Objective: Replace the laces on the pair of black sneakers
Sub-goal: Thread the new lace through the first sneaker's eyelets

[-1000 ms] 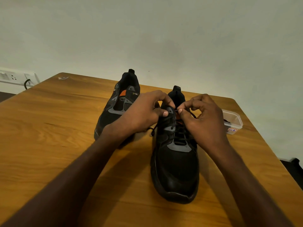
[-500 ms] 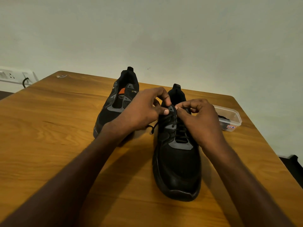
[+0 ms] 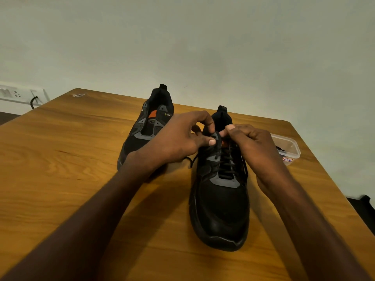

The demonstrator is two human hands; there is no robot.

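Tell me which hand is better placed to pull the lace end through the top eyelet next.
Probably the right hand: its fingertips pinch at the top eyelet of the near sneaker, while the left hand grips that eyelet flap.

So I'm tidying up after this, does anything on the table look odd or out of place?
Nothing is spilled or damaged. The far sneaker has no lace, as expected mid-task. Both hands, left and right, work at the near sneaker's top eyelets. A lace end trails loose beside it.
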